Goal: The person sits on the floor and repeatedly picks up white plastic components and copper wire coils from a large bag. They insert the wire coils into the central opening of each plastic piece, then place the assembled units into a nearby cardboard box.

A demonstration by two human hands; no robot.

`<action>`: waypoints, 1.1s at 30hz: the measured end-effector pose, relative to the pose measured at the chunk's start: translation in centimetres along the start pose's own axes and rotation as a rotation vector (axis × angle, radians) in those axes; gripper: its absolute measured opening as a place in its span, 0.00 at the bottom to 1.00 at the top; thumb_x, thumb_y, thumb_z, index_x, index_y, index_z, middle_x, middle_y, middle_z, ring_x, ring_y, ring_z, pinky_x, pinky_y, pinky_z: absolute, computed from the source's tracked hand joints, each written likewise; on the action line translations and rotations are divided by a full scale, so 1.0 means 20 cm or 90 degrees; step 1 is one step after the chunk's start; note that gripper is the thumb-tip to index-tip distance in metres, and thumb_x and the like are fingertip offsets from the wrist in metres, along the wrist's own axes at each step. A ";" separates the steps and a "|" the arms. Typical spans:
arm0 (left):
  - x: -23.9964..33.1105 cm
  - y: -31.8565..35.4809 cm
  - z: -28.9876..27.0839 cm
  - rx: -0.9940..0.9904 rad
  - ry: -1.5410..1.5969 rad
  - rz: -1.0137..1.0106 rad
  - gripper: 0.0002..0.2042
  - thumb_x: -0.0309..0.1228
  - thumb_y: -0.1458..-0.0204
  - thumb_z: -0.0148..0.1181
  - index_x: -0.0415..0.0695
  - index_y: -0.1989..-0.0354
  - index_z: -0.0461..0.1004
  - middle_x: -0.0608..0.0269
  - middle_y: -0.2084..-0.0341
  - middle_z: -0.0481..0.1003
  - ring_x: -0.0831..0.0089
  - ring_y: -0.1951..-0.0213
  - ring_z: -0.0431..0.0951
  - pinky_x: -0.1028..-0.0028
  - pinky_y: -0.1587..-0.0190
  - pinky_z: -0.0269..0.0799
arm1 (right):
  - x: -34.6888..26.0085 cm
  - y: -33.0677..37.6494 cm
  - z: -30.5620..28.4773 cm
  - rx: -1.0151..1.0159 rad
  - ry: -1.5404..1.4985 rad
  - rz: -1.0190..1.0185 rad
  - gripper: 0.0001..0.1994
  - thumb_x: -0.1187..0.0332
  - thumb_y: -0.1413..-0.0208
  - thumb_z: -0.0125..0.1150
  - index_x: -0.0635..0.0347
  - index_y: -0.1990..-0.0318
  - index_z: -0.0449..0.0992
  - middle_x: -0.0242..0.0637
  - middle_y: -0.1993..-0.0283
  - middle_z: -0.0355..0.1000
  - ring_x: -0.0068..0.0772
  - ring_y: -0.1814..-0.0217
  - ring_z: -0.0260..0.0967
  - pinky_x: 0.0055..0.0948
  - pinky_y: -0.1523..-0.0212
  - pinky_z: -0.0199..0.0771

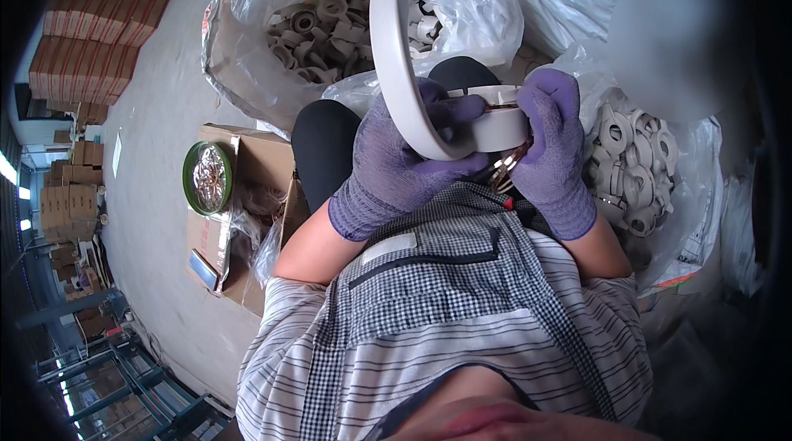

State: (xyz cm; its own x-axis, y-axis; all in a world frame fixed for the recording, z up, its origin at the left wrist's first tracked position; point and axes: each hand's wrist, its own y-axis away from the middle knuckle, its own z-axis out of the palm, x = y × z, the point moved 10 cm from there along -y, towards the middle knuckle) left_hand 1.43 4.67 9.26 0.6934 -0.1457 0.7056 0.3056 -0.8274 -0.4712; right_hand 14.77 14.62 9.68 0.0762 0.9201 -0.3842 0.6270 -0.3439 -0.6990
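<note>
Both of my hands wear purple knitted gloves and work on one white plastic part (396,61) above my lap. A long curved arm rises from its round, ring-shaped end (499,132). My left hand (384,156) is closed around the base of the curve, its fingers reaching across to the ring. At the ring's right side, my right hand (551,144) has its fingers curled against the rim. Several thin copper-coloured metal strips (510,167) stick out below the ring beside my right palm, which partly hides them. The ring's inside cannot be seen clearly.
Ahead stands a large plastic-lined sack (235,41) of greyish ring-shaped parts. Another plastic-lined bag (697,218) at right holds white ones. On the left, a green round dish (188,185) of shiny strips rests on a cardboard box (272,148), near a phone-like object (202,269). Cartons (91,61) are stacked farther left.
</note>
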 end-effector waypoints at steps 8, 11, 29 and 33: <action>-0.24 0.10 0.21 -0.087 0.234 -0.191 0.32 0.35 0.61 0.84 0.41 0.45 0.78 0.60 0.55 0.81 0.71 0.53 0.81 0.68 0.46 0.78 | 0.15 0.14 0.21 -0.138 -0.011 0.127 0.24 0.76 0.57 0.68 0.60 0.50 0.69 0.47 0.51 0.67 0.59 0.56 0.75 0.49 0.59 0.76; -0.29 0.19 0.29 -0.126 0.234 -0.206 0.31 0.33 0.59 0.83 0.41 0.45 0.76 0.61 0.54 0.81 0.72 0.52 0.81 0.68 0.44 0.78 | 0.18 0.26 0.28 -0.216 -0.041 0.206 0.25 0.66 0.57 0.76 0.63 0.54 0.68 0.47 0.54 0.66 0.57 0.56 0.71 0.47 0.57 0.73; -0.31 0.42 0.40 -0.138 0.246 -0.229 0.29 0.35 0.60 0.83 0.42 0.49 0.76 0.61 0.57 0.80 0.68 0.55 0.82 0.68 0.49 0.79 | 0.08 0.40 0.34 -0.471 0.003 0.224 0.26 0.60 0.55 0.77 0.60 0.53 0.70 0.46 0.52 0.65 0.56 0.56 0.74 0.50 0.58 0.75; -0.29 0.41 0.40 -0.182 0.177 -0.261 0.27 0.36 0.58 0.82 0.44 0.50 0.76 0.60 0.57 0.80 0.64 0.54 0.82 0.65 0.49 0.79 | 0.09 0.43 0.34 -0.456 0.012 0.211 0.29 0.56 0.57 0.79 0.61 0.53 0.70 0.46 0.52 0.66 0.52 0.56 0.75 0.48 0.58 0.76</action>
State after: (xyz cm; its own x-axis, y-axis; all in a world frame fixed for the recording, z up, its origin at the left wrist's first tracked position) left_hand 5.14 3.07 -2.89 0.3457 0.1126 0.9316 0.2972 -0.9548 0.0051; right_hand 15.08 11.97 -1.09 0.3559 0.7960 -0.4897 0.9155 -0.4022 0.0117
